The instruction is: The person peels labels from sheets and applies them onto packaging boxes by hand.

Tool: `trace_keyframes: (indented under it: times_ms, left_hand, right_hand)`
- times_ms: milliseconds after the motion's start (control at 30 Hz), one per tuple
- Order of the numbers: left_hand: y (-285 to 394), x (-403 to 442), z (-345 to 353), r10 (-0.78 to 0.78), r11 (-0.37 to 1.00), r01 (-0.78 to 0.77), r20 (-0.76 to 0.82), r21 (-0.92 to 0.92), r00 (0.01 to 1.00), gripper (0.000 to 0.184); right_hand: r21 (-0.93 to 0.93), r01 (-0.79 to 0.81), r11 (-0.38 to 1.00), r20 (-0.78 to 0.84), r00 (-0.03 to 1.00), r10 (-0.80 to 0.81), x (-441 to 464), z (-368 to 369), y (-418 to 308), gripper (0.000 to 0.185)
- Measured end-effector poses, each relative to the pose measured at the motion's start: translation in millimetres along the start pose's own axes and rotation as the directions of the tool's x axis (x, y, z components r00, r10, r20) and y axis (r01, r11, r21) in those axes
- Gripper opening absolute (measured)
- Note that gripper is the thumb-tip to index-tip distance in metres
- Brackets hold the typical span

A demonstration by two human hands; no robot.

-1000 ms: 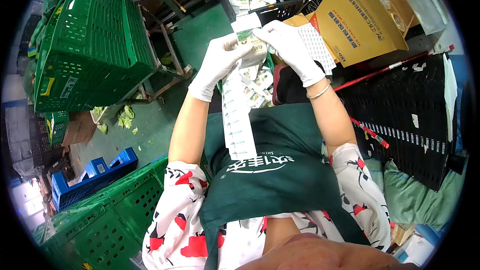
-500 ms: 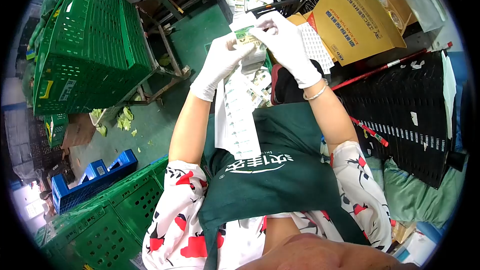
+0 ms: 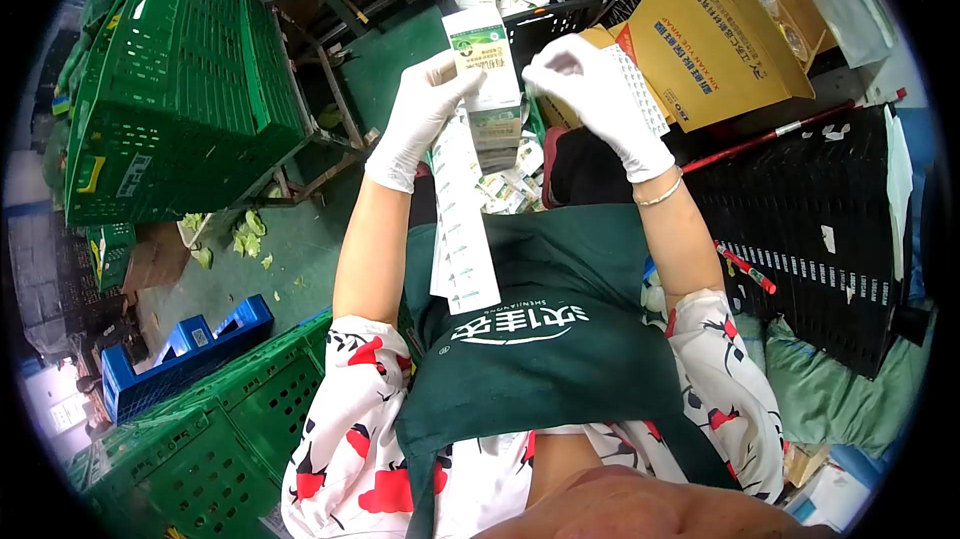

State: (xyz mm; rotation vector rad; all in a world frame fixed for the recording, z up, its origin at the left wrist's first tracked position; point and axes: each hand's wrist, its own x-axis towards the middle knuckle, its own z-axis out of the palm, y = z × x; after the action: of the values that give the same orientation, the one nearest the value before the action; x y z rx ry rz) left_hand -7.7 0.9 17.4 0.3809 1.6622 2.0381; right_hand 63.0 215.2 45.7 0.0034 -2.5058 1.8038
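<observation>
My left hand, in a white glove, pinches a white card printed with green and yellow. A strip of small labels hangs from beneath the same hand over the apron. Under the card stands a stack of similar cards. My right hand, also gloved, is just right of the card and apart from it. Its thumb and fingers are drawn together; whatever they may hold is too small to make out. More printed cards lie in a green container below, mostly hidden.
A black crate with many printed cards is ahead. To its right are a label sheet and an open cardboard box. Stacked green crates stand left, black crates right. A blue crate sits lower left.
My right hand has moved off the card to the right. The card is now more upright and uncovered, with the stack showing below it. My left hand and the label strip have shifted slightly left.
</observation>
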Motion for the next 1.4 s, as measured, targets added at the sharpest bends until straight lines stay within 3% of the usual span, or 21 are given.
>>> trace_keyframes:
  times_ms: [33,100,200,333,433,467,567,633,700,800,900,1033,1200,1300,1333,1400]
  left_hand:
    - [-2,0,1,0.0,1.0,-0.001,0.026,0.023,1.0,0.031]
    - [-11,2,5,0.031,0.999,-0.033,0.058,0.02,0.998,0.035]
    - [-14,-2,12,0.026,0.999,-0.028,0.092,0.025,0.995,0.034]
    - [-13,-5,10,0.005,0.996,-0.017,0.137,0.082,0.991,0.035]
    - [-10,-10,7,0.011,0.994,-0.024,0.12,0.106,0.993,0.033]
    - [-8,-11,7,-0.007,0.996,-0.003,0.106,0.093,0.994,0.032]
    - [-1,-4,4,-0.018,0.999,0.018,0.0,-0.034,1.0,0.032]
    - [5,-3,-1,-0.041,0.999,0.041,-0.001,-0.006,0.999,0.033]
    - [4,-3,0,-0.029,0.999,0.03,-0.003,0.024,1.0,0.034]
    - [-15,1,2,0.027,0.999,-0.026,0.047,-0.024,0.999,0.034]
    - [-18,0,5,0.013,0.997,-0.02,0.095,0.076,0.995,0.034]
    - [-12,-7,13,0.027,0.998,-0.034,0.132,0.055,0.991,0.037]
    - [-13,-8,6,-0.028,0.996,0.013,0.158,0.092,0.987,0.039]
    - [-7,-9,7,0.006,0.999,-0.01,0.105,0.037,0.994,0.039]
    - [-6,-10,7,0.03,1.0,-0.031,0.075,0.004,0.997,0.04]
    - [-11,-1,2,0.138,0.99,-0.138,-0.051,0.0,0.989,0.039]
  right_hand:
    - [0.068,0.041,0.997,-0.077,0.996,-0.036,1,-2,-5,0.019]
    - [-0.112,0.211,0.971,-0.256,0.938,-0.234,10,5,3,0.02]
    - [-0.067,0.249,0.966,-0.237,0.937,-0.258,18,17,5,0.019]
    - [-0.308,0.222,0.925,-0.282,0.908,-0.311,21,27,4,0.022]
    - [-0.19,0.017,0.982,-0.29,0.954,-0.073,22,24,10,0.023]
    - [0.089,-0.033,0.996,-0.078,0.996,0.04,20,17,8,0.024]
    - [0.075,-0.009,0.997,0.167,0.986,-0.003,11,7,5,0.021]
    - [0.036,-0.097,0.995,0.334,0.939,0.08,1,3,-7,0.017]
    - [-0.203,0.005,0.979,0.124,0.992,0.021,2,4,-5,0.019]
    - [0.04,0.137,0.99,-0.078,0.988,-0.134,7,-3,-9,0.026]
    - [-0.02,0.213,0.977,-0.161,0.964,-0.213,13,3,-12,0.025]
    - [-0.015,0.183,0.983,-0.121,0.976,-0.184,25,14,-7,0.028]
    - [-0.283,0.255,0.925,-0.144,0.942,-0.304,23,22,-2,0.032]
    - [-0.52,0.116,0.847,-0.376,0.859,-0.348,30,7,23,0.027]
    - [-0.404,0.027,0.915,-0.401,0.893,-0.203,28,2,26,0.03]
    - [-0.181,0.006,0.983,-0.25,0.967,-0.052,14,-1,21,0.031]
